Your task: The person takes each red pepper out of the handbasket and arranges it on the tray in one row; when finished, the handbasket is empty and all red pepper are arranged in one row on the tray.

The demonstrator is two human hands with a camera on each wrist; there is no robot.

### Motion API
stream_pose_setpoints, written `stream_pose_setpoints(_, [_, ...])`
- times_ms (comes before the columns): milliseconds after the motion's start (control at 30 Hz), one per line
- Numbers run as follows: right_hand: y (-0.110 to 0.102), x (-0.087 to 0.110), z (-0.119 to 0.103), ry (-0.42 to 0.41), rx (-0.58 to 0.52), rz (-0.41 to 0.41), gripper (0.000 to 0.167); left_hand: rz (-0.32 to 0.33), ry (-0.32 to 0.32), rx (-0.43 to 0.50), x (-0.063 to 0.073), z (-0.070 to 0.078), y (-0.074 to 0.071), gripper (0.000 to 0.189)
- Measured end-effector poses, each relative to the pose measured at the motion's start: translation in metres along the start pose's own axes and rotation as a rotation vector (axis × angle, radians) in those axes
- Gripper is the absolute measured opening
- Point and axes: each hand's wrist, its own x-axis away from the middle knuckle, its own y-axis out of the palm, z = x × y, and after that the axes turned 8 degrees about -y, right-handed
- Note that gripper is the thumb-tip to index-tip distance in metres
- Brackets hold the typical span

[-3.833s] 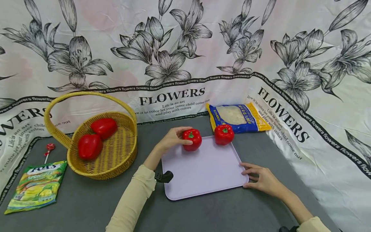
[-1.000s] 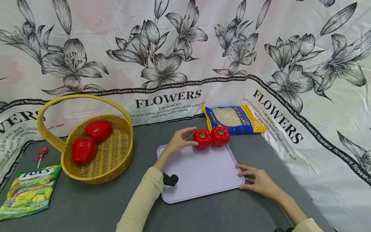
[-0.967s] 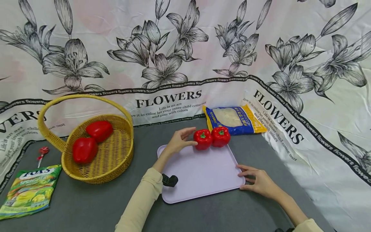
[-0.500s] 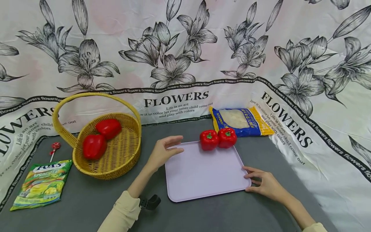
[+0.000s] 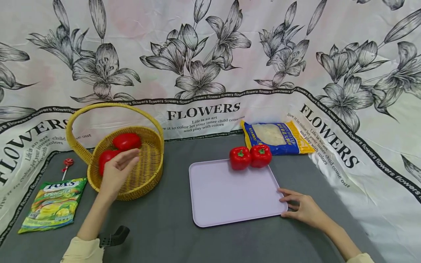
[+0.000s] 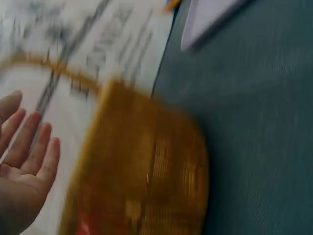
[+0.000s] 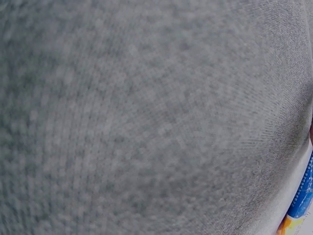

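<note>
In the head view my left hand [image 5: 119,170] hovers over the left part of the yellow wicker basket [image 5: 154,175], fingers relaxed and holding nothing. Two glossy red items [image 5: 127,141] lie in the basket; the hand partly covers the nearer one. The left wrist view shows the hand [image 6: 24,166] with spread fingers beside the blurred basket [image 6: 146,147]. My right hand [image 5: 304,210] touches the right edge of the lilac tray [image 5: 236,197] near its front corner. Two red bell peppers, one left [image 5: 240,158] and one right [image 5: 261,156], stand side by side at the tray's far right corner.
A blue and yellow food packet [image 5: 276,138] lies behind the peppers. Left of the basket are a green candy bag [image 5: 54,206] and a red lollipop [image 5: 68,162]. The tall basket handle [image 5: 113,105] arches up at the back, before a flower-printed cloth [image 5: 204,44].
My left hand set the left pepper against the other one, let go, and swung left to the basket. The right hand stayed at the tray's edge. The head view shifted slightly.
</note>
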Motion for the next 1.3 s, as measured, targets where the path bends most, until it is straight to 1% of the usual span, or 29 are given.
stream_pose_setpoints(67, [-0.001,0.000,-0.001,-0.003,-0.002,0.000,0.037,0.077,-0.031,-0.025,-0.005,-0.008,-0.016,0.039])
stream_pose_setpoints(133, [-0.002,0.001,-0.002,0.002,-0.006,-0.002,0.037,0.144,-0.065,-0.045,-0.010,-0.015,-0.028,0.040])
stream_pose_setpoints(200, [-0.002,0.001,-0.002,0.006,-0.010,-0.005,0.037,0.192,-0.101,-0.059,-0.014,-0.020,-0.037,0.040])
stream_pose_setpoints(300, [-0.003,0.001,-0.002,0.011,-0.009,-0.011,0.036,0.242,-0.135,-0.070,-0.019,-0.024,-0.043,0.040])
stream_pose_setpoints(400, [-0.003,0.001,-0.001,0.018,-0.010,-0.011,0.036,0.270,-0.168,-0.080,-0.025,-0.024,-0.045,0.042])
stream_pose_setpoints(467, [-0.003,0.001,0.000,0.020,-0.014,-0.011,0.036,0.289,-0.172,-0.096,-0.029,-0.024,-0.045,0.042])
stream_pose_setpoints(600, [-0.002,0.001,0.003,0.025,-0.021,-0.017,0.036,0.336,-0.202,-0.079,-0.034,-0.026,-0.047,0.040])
stream_pose_setpoints(700, [-0.002,0.001,0.003,0.034,-0.021,-0.021,0.036,0.352,-0.253,-0.102,-0.036,-0.026,-0.048,0.040])
stream_pose_setpoints(800, [-0.002,0.000,0.002,0.036,-0.022,-0.021,0.036,0.351,-0.299,-0.137,-0.035,-0.024,-0.049,0.039])
stream_pose_setpoints(900, [-0.002,0.000,0.000,0.033,-0.022,-0.014,0.036,0.357,-0.300,-0.135,-0.033,-0.023,-0.048,0.036])
stream_pose_setpoints(1033, [-0.001,0.001,0.000,0.027,-0.015,-0.010,0.036,0.338,-0.312,-0.135,-0.032,-0.024,-0.047,0.038])
stream_pose_setpoints(1067, [-0.002,0.001,0.000,0.030,-0.014,-0.012,0.036,0.320,-0.328,-0.143,-0.033,-0.024,-0.047,0.041])
stream_pose_setpoints(1133, [-0.002,0.002,0.001,0.031,-0.012,-0.017,0.036,0.266,-0.382,-0.179,-0.033,-0.024,-0.047,0.049])
stream_pose_setpoints(1167, [-0.002,0.002,0.001,0.035,-0.012,-0.014,0.036,0.224,-0.416,-0.192,-0.034,-0.024,-0.048,0.055])
stream_pose_setpoints(1233, [-0.002,0.002,0.002,0.035,-0.011,-0.016,0.036,0.117,-0.485,-0.200,-0.035,-0.023,-0.049,0.069])
stream_pose_setpoints(1267, [-0.002,0.003,0.002,0.037,-0.008,-0.017,0.036,0.055,-0.520,-0.200,-0.036,-0.024,-0.050,0.076])
stream_pose_setpoints(1300, [-0.002,0.003,0.002,0.037,-0.007,-0.017,0.036,-0.013,-0.553,-0.176,-0.037,-0.023,-0.051,0.082])
